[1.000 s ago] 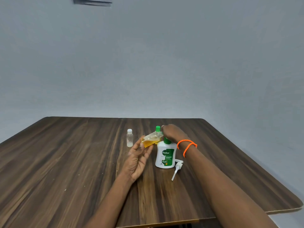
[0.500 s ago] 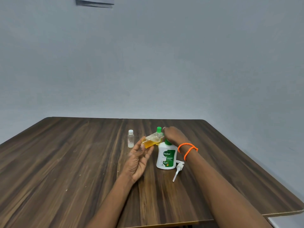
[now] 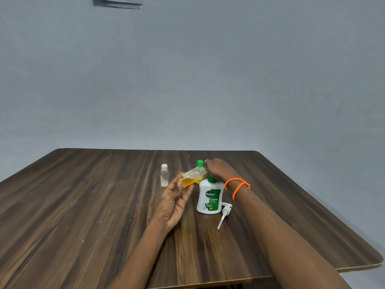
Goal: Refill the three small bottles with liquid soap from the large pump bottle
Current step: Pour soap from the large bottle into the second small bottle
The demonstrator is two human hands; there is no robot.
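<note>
My left hand (image 3: 175,203) pinches the base of a small clear bottle (image 3: 190,178), which is about half full of yellow liquid and tilted with its neck up to the right. The fingers of my right hand (image 3: 219,170) curl over that bottle's threaded mouth, and the hand hides any cap. Just below stands the large white Dettol bottle (image 3: 210,200), upright with its pump removed. Its pump (image 3: 224,213) lies on the table to the right. A second small bottle (image 3: 164,175) with a white cap stands to the left. A green cap (image 3: 200,163) shows behind the held bottle.
Everything sits near the middle of a dark wooden table (image 3: 83,205) in front of a plain grey wall. My right wrist wears an orange band (image 3: 237,185). The table's rounded right corner (image 3: 375,261) lies near my right forearm.
Both hands stay on the tilted small bottle in nearly the same place. Only the view has shifted slightly.
</note>
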